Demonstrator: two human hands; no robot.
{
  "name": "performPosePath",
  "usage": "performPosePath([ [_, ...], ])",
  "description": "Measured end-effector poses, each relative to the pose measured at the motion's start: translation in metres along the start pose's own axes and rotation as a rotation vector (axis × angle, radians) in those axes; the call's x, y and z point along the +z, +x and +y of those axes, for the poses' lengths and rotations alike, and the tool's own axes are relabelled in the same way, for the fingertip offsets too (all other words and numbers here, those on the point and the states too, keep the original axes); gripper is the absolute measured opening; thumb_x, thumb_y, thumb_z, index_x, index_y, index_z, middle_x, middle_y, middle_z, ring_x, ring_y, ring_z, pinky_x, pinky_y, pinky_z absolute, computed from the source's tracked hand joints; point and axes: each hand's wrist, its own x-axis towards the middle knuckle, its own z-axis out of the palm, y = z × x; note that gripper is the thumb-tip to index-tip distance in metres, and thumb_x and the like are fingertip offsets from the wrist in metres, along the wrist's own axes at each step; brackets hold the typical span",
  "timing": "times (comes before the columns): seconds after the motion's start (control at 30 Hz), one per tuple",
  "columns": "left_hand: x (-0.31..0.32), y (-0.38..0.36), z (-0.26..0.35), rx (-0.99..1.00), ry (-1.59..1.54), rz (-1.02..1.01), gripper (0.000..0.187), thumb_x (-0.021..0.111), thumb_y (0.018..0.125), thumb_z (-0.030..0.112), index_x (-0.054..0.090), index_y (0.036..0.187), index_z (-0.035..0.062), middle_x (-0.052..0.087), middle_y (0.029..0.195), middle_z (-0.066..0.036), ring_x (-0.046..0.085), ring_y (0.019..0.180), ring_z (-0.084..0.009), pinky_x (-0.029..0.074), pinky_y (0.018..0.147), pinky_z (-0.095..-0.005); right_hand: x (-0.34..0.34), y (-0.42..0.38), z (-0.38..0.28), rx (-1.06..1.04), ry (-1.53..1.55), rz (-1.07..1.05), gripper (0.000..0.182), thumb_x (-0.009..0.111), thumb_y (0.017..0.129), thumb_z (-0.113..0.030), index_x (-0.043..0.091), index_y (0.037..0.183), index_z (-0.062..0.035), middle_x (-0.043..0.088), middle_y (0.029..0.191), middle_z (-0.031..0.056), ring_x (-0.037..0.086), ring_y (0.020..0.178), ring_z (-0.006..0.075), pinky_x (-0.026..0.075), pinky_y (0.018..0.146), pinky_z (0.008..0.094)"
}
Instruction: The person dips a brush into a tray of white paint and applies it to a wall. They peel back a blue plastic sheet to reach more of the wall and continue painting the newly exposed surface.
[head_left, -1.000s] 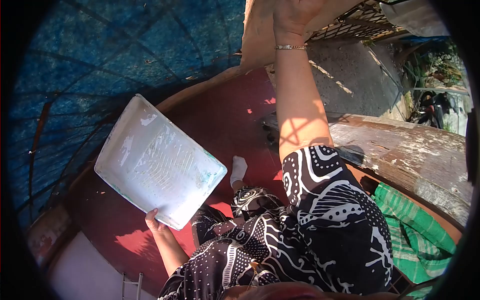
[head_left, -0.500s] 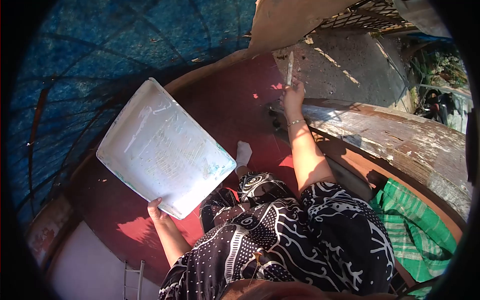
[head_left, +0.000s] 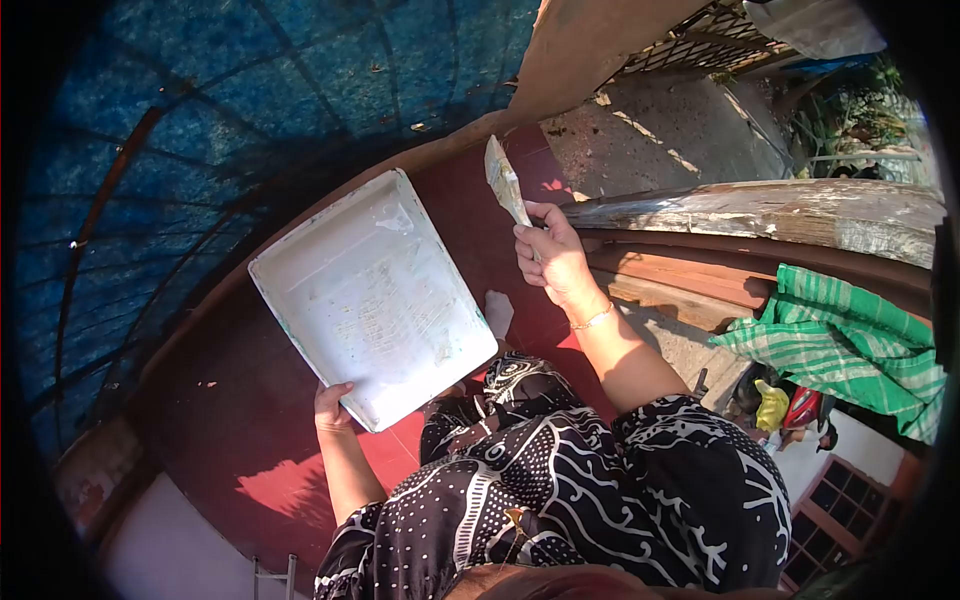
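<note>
A white paint tray (head_left: 375, 290), streaked with dried paint and bluish stains along its edges, is in my left hand (head_left: 333, 405). My left thumb lies over the tray's near corner while the other fingers are mostly hidden beneath it. My right hand (head_left: 555, 255) is wrapped round the handle of a paintbrush (head_left: 505, 180). The brush points up and away from me, its whitish bristles to the right of the tray's far corner and apart from it.
Below is a red floor (head_left: 230, 440). A blue painted wall (head_left: 250, 110) with dark curved shadows rises at the left. On the right runs a weathered wooden ledge (head_left: 760, 215), with a green checked cloth (head_left: 840, 340) near it. A metal ladder (head_left: 273, 577) shows at the bottom left.
My right hand has come nearer and to the left with the paintbrush, whose flat side now shows. The tray has shifted right and turned a little. My view has swung rightward.
</note>
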Motion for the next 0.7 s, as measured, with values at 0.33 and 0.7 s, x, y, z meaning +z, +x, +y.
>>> performPosePath([
  [0.33,-0.007,0.046,0.009,-0.208,0.309,-0.157,0.064,0.061,0.062,-0.002,0.049,0.125,-0.0042,0.059,0.114,-0.017,0.059,0.106,-0.0307,0.046,0.094,-0.0419,0.022,-0.036,0.035,0.004,-0.003,0.029,0.036,0.052,0.085,0.002,0.041,0.118,-0.0060,0.040,0.060,-0.0008,0.032,0.042,0.0042,0.021,0.035,0.0199],
  [0.7,0.066,0.208,-0.014,-0.645,0.433,-0.252,0.058,0.063,0.066,0.001,0.053,0.123,-0.0041,0.060,0.115,-0.017,0.059,0.108,-0.0304,0.043,0.098,-0.0411,-0.074,0.020,0.026,-0.113,-0.121,0.142,0.043,0.053,0.083,0.005,0.040,0.123,-0.0041,0.058,0.072,0.0028,0.041,0.048,0.0028,0.029,0.041,0.0200],
])
